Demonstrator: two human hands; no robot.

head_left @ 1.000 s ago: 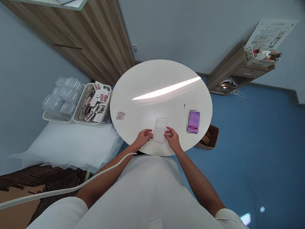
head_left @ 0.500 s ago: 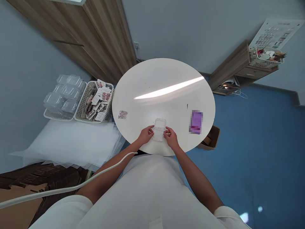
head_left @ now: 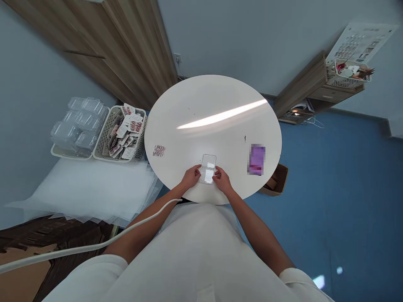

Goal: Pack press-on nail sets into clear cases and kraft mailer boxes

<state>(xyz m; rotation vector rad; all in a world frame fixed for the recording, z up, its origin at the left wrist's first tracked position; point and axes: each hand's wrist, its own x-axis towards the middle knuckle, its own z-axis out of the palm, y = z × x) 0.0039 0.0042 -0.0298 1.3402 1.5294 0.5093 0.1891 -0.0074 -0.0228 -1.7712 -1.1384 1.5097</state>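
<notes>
A clear plastic case (head_left: 207, 169) lies unfolded near the front edge of the round white table (head_left: 204, 100), its lid on the far side. My left hand (head_left: 191, 176) pinches the case's left edge by the hinge. On the opposite edge, the fingers of my right hand (head_left: 222, 179) grip it too. Off to the left on the table lies a small card with reddish patterned pieces (head_left: 159, 151). A blurred purple object (head_left: 257, 160) rests at the right side of the table.
Left of the table stand a basket of printed cards (head_left: 122, 134) and a tray of stacked clear boxes (head_left: 83, 123), beside translucent sheets (head_left: 97, 186). A cardboard box (head_left: 276, 180) is on the floor at right. A white cable (head_left: 126, 230) crosses above my left forearm.
The view has shifted slightly, so everything sits a little further left. Brighter reflections now show in the case. Both hands keep their hold on it.
</notes>
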